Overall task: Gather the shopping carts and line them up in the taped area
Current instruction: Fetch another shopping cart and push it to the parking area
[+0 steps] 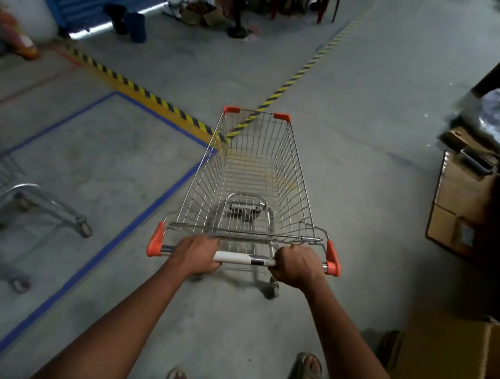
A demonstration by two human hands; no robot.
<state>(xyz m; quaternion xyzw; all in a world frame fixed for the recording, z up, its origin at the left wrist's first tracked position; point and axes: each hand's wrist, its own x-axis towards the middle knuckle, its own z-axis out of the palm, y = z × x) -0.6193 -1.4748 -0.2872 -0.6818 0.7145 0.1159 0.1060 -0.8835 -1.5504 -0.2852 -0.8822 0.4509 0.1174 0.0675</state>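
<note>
The one camera sits on my head, looking forward and steeply down over my arms. My hands (244,259) and the cart (253,171) sit close and central; the wide lens takes in the floor (371,140) around.

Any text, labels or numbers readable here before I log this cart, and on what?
None legible.
White sleeve on the cart handle: dark patch, too blurred to read.
Label on the cardboard box at right: too small.
Floor tape: colour only, no lettering.
</note>
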